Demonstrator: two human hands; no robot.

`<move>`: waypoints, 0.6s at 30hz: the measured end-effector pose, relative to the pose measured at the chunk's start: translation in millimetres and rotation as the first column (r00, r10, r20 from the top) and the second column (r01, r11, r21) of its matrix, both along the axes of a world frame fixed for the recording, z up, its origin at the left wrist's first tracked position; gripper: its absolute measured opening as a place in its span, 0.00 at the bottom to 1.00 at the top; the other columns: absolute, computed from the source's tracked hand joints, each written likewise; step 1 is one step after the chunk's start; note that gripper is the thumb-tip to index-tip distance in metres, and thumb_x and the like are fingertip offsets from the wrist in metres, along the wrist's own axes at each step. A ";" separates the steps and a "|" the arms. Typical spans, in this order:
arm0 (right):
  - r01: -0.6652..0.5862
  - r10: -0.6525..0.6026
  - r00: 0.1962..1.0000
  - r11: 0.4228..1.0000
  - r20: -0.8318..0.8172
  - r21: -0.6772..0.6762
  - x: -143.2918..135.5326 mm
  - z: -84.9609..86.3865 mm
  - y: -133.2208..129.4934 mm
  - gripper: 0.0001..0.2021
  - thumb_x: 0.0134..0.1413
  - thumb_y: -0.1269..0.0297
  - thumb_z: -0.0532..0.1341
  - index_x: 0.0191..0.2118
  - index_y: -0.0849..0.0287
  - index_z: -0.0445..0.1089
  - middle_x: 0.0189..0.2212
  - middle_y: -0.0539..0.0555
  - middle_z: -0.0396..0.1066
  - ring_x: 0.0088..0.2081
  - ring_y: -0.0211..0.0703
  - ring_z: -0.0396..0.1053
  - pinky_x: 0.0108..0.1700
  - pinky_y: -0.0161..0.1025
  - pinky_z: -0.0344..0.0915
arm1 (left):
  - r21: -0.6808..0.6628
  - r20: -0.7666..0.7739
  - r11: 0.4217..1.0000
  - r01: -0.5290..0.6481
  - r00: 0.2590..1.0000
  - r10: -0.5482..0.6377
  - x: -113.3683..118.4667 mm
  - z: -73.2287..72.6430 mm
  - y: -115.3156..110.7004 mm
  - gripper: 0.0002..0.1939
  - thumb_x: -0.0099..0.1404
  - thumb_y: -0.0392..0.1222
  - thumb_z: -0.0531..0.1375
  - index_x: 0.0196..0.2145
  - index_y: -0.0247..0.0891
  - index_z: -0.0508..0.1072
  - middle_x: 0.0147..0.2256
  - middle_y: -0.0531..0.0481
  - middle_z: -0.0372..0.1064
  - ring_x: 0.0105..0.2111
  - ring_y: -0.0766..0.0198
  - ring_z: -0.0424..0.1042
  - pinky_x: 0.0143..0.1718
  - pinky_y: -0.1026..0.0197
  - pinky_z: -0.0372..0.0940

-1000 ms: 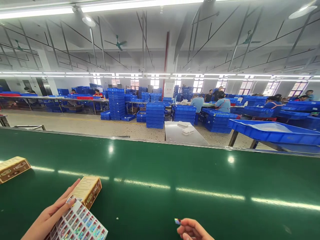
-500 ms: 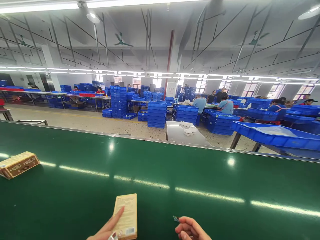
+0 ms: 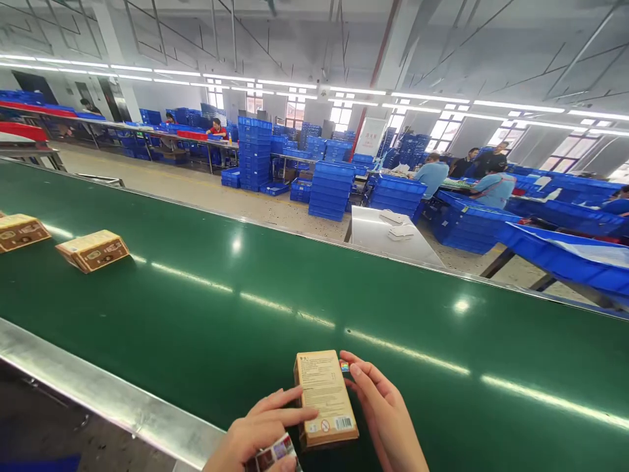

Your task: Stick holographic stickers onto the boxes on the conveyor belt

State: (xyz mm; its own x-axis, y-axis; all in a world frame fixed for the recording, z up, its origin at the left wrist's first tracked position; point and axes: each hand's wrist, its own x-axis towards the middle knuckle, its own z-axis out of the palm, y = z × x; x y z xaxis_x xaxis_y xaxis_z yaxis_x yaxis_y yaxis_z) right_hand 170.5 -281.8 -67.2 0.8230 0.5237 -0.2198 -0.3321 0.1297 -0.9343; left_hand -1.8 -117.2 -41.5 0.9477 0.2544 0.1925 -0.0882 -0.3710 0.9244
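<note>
A cream and brown box (image 3: pixel 324 393) lies on the green belt (image 3: pixel 275 328), its printed face with a barcode turned up. My left hand (image 3: pixel 263 429) reaches over the box's left side, two fingers resting on it, and holds a sheet of small colourful stickers (image 3: pixel 275 455) under its thumb. At the box's upper right edge is my right hand (image 3: pixel 378 400), pinching a small colourful sticker (image 3: pixel 344 367) between thumb and forefinger.
Two more boxes, one nearer (image 3: pixel 93 251) and one at the left edge (image 3: pixel 22 233), sit on the belt. A metal rail (image 3: pixel 108 393) borders its near side. Beyond stand a metal table (image 3: pixel 388 233), stacked blue crates (image 3: pixel 331 190) and several seated people.
The view has turned left and down. My right hand has brought the small sticker up to the box. My left hand's fingers now spread across the box's lower left. Another box has come into view.
</note>
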 end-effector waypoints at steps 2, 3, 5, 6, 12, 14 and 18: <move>-0.002 0.003 0.998 1.000 -0.061 0.017 -6.3 2.7 1.9 0.21 0.49 0.44 0.72 0.36 0.59 0.77 0.58 0.58 0.69 0.54 0.59 0.70 0.50 0.43 0.71 | 0.146 -0.027 0.982 0.120 0.993 -0.118 7.6 -5.7 -1.8 0.12 0.70 0.45 0.57 0.38 0.41 0.80 0.58 0.44 0.72 0.66 0.46 0.58 0.67 0.40 0.54; 0.012 -0.011 0.997 1.000 -0.079 0.015 -8.7 3.4 1.4 0.21 0.49 0.45 0.72 0.36 0.59 0.77 0.58 0.58 0.69 0.53 0.59 0.70 0.49 0.43 0.72 | 0.211 -0.035 0.961 0.181 0.983 -0.178 11.7 -8.4 -3.1 0.10 0.69 0.43 0.58 0.33 0.40 0.78 0.60 0.44 0.69 0.67 0.46 0.56 0.68 0.41 0.54; 0.052 -0.052 0.995 0.999 -0.090 -0.001 -10.9 3.6 -2.6 0.20 0.48 0.46 0.73 0.34 0.59 0.77 0.57 0.58 0.69 0.51 0.59 0.71 0.45 0.41 0.72 | 0.297 -0.050 0.919 0.258 0.966 -0.254 18.6 -11.0 -6.8 0.09 0.66 0.39 0.58 0.28 0.39 0.73 0.61 0.44 0.67 0.67 0.46 0.55 0.66 0.45 0.60; 0.066 -0.067 0.994 0.998 -0.084 -0.012 -10.7 3.0 -5.8 0.19 0.48 0.46 0.73 0.34 0.59 0.77 0.56 0.58 0.70 0.50 0.58 0.71 0.44 0.40 0.72 | 0.314 -0.059 0.910 0.271 0.962 -0.266 21.2 -10.3 -9.0 0.08 0.65 0.38 0.58 0.28 0.39 0.72 0.61 0.44 0.67 0.67 0.46 0.55 0.64 0.46 0.62; 0.048 -0.043 0.998 0.993 0.049 -0.106 -3.6 2.6 -26.1 0.19 0.49 0.45 0.72 0.31 0.58 0.76 0.55 0.56 0.70 0.46 0.54 0.72 0.43 0.39 0.71 | 0.231 -0.192 0.928 0.292 0.949 -0.251 31.2 9.2 -23.8 0.04 0.62 0.33 0.59 0.30 0.40 0.71 0.60 0.51 0.70 0.67 0.48 0.57 0.64 0.46 0.63; 0.068 -0.059 0.995 0.989 0.077 -0.129 -4.9 7.8 -29.2 0.19 0.50 0.45 0.71 0.32 0.58 0.76 0.55 0.56 0.70 0.46 0.52 0.72 0.43 0.37 0.71 | 0.218 -0.207 0.927 0.306 0.942 -0.262 34.7 11.4 -27.7 0.06 0.61 0.33 0.59 0.27 0.40 0.66 0.60 0.52 0.69 0.67 0.48 0.57 0.65 0.46 0.62; 0.153 -0.138 0.985 0.976 0.105 -0.152 -11.7 22.4 -31.0 0.19 0.47 0.45 0.72 0.30 0.58 0.75 0.54 0.55 0.72 0.43 0.50 0.73 0.37 0.34 0.71 | 0.216 -0.211 0.920 0.328 0.935 -0.284 40.6 9.2 -34.4 0.13 0.61 0.34 0.59 0.24 0.41 0.58 0.61 0.55 0.68 0.68 0.49 0.56 0.66 0.47 0.60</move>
